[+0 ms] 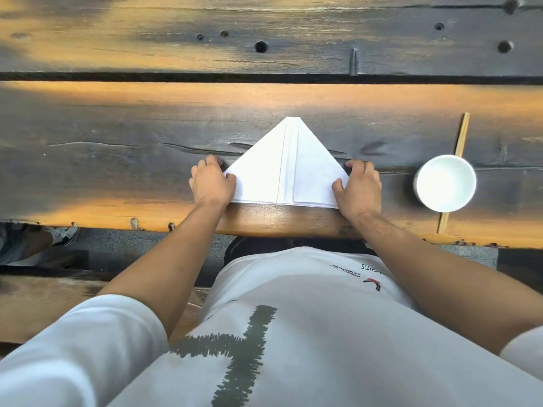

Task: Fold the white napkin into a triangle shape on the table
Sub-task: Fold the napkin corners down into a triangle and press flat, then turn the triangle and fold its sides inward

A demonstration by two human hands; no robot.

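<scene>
The white napkin (pixel 286 168) lies flat on the dark wooden table (pixel 117 160) near its front edge. It forms a triangle with its tip pointing away from me and two folded flaps meeting along the middle. My left hand (pixel 211 183) holds the triangle's left corner, thumb on top of the paper. At the right corner my right hand (pixel 357 189) grips in the same way, its thumb resting on the napkin's surface.
A white bowl (pixel 446 182) stands to the right of the napkin, on top of a thin wooden stick (pixel 461 136). A gap runs across the table farther back. A wooden bench and someone's shoe (pixel 63 235) show below the table at the left.
</scene>
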